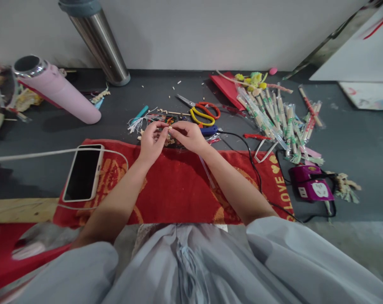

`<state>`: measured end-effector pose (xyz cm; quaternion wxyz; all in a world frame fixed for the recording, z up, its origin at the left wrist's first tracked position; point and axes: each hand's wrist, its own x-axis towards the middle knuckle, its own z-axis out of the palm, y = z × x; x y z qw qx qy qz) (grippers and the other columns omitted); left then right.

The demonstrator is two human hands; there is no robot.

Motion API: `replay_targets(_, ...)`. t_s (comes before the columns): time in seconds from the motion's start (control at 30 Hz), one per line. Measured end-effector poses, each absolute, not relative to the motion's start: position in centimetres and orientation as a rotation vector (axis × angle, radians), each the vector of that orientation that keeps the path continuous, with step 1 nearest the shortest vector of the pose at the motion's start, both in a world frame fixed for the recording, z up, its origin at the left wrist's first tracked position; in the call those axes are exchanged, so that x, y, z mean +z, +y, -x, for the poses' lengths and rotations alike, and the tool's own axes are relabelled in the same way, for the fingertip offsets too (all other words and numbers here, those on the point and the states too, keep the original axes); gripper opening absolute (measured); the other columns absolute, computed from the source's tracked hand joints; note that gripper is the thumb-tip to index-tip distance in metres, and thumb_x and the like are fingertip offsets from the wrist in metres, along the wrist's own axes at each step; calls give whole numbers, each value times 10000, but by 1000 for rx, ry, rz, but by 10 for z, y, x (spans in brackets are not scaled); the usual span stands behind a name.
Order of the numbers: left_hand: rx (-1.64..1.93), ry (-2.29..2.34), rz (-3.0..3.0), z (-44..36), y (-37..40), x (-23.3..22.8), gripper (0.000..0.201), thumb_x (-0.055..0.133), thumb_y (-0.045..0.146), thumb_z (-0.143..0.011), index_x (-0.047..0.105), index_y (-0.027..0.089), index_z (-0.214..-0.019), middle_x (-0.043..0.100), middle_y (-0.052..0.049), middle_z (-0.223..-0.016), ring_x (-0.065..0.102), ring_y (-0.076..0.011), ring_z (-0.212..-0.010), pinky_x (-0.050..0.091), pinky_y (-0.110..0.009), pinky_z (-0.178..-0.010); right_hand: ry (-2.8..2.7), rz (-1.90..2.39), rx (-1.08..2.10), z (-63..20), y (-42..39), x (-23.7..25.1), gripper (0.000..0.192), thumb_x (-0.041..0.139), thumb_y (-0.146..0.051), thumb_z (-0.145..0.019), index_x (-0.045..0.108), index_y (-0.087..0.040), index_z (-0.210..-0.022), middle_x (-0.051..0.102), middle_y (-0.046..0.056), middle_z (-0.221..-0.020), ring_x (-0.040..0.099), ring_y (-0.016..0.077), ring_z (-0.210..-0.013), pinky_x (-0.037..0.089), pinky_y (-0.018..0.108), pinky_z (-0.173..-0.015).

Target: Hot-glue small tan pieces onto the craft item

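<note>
My left hand [153, 141] and my right hand [189, 134] meet over the far edge of the red towel [175, 185]. Their fingertips pinch a small pale piece [170, 128] between them, too small for me to name for certain. Beneath and behind the fingers lies a cluster of small wooden-coloured pieces [169, 142], partly hidden by my hands. White strings [143, 122] and a teal stick [140, 114] are left of it. Scissors with one yellow and one red handle [204, 116] lie just beyond my right hand, near a blue tool [208, 130] with a black cord.
A phone [84, 173] with a white cable lies on the towel's left. Behind it stand a pink bottle [60, 93] and a steel flask [99, 44]. Wrapped stick bundles [273, 109], a red envelope [227, 90] and a purple power socket block [311, 183] are on the right.
</note>
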<state>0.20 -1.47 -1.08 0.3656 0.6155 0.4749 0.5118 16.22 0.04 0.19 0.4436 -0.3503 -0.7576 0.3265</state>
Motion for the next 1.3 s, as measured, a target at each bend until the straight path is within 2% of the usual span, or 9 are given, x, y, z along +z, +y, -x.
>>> replay_targets(0.13, 1325, 1200, -1536, -2, -11, -13, 491, 592, 674, -759, 567, 198, -877, 594, 3, -779, 550, -57, -531, 467, -183, -479, -1884, 852, 737, -163, 1, 1, 326, 534, -432, -912, 678, -151, -832, 675, 45, -778, 571, 115, -702, 440, 252, -666)
replay_targets(0.3, 1301, 1178, -1483, -4, -11, -11, 512, 597, 700, -734, 546, 204, -851, 559, 29, -707, 531, -51, -470, 448, -183, -439, -1869, 822, 660, -163, 1, 1, 268, 572, -375, -894, 689, -149, -810, 680, 42, -757, 576, 112, -687, 450, 252, -663)
replay_targets(0.47, 1252, 1186, -1477, -4, -11, -12, 523, 586, 709, -738, 557, 203, -869, 598, 12, -704, 536, -58, -463, 406, -174, -391, -1892, 815, 547, -164, 3, -2, 266, 575, -393, -893, 687, -165, -813, 666, 33, -730, 570, 119, -672, 448, 264, -654)
replay_targets(0.6, 1205, 1212, -1496, -2, -10, -15, 449, 581, 643, -795, 565, 209, -908, 630, 4, -723, 546, -61, -448, 377, -171, -359, -1955, 861, 483, -167, 4, -4, 241, 571, -375, -897, 680, -169, -831, 644, 31, -727, 550, 123, -668, 435, 268, -648)
replay_targets(0.77, 1279, 1160, -1552, -2, -13, -11, 422, 606, 595, -806, 608, 223, -1006, 649, 1, -801, 561, -56, -479, 414, -176, -397, -2020, 923, 451, -169, 4, -3, 225, 557, -330, -888, 679, -150, -832, 625, 40, -720, 531, 129, -663, 408, 263, -629)
replay_targets(0.97, 1254, 1164, -1566, -3, -15, -8, 399, 666, 567, -768, 649, 210, -947, 673, -17, -833, 590, -72, -554, 483, -201, -481, -2077, 991, 414, -169, 4, -2, 209, 537, -296, -869, 675, -144, -831, 639, 57, -747, 544, 146, -691, 390, 270, -628)
replay_targets(1.17, 1246, 1158, -1481, -3, -12, -12, 399, 666, 583, -759, 626, 214, -906, 629, 14, -670, 577, -80, -492, 428, -189, -411, -1999, 974, 467, -169, 5, -3, 235, 560, -358, -880, 677, -161, -827, 666, 56, -767, 572, 153, -711, 424, 281, -676)
replay_targets(1.3, 1244, 1144, -1464, -2, -11, -12, 387, 659, 574, -772, 610, 215, -908, 619, 18, -653, 581, -78, -481, 414, -183, -397, -1959, 962, 485, -169, 6, -4, 229, 588, -372, -870, 678, -169, -814, 668, 44, -747, 567, 144, -689, 432, 276, -674)
